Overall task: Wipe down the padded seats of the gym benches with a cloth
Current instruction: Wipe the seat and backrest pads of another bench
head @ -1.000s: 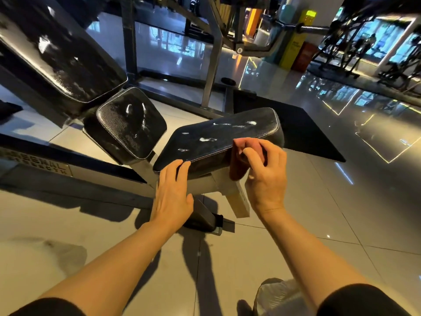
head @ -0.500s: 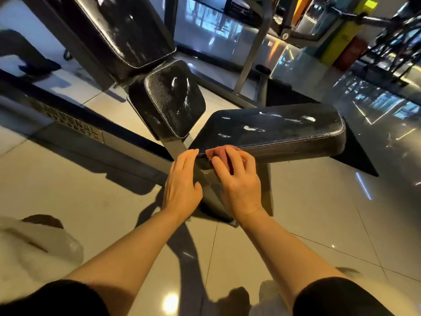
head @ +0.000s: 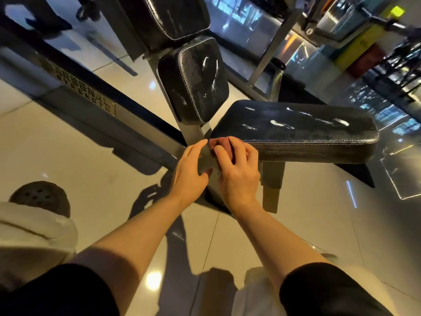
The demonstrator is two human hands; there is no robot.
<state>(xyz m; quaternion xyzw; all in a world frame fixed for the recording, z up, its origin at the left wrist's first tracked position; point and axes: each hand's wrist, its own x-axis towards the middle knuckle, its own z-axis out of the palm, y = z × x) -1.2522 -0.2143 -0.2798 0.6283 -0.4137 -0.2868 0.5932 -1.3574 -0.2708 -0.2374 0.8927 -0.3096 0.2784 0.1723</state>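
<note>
A black padded seat lies flat in the middle, with pale streaks on its top. A smaller black pad stands tilted behind it, and a long back pad rises at the top. My right hand holds a reddish cloth against the seat's near left corner, fingers curled over it. My left hand rests with straight fingers on the grey metal post just left of the cloth.
A dark steel frame beam with a name plate runs across the left. Glossy tiled floor surrounds the bench. A black mat lies under the seat's right side. More gym machines stand at the top right. My knees show at the bottom.
My right hand has slid the cloth leftward along the seat's near side to its left corner. My left hand left the seat edge and now lies on the post. The view shifted left.
</note>
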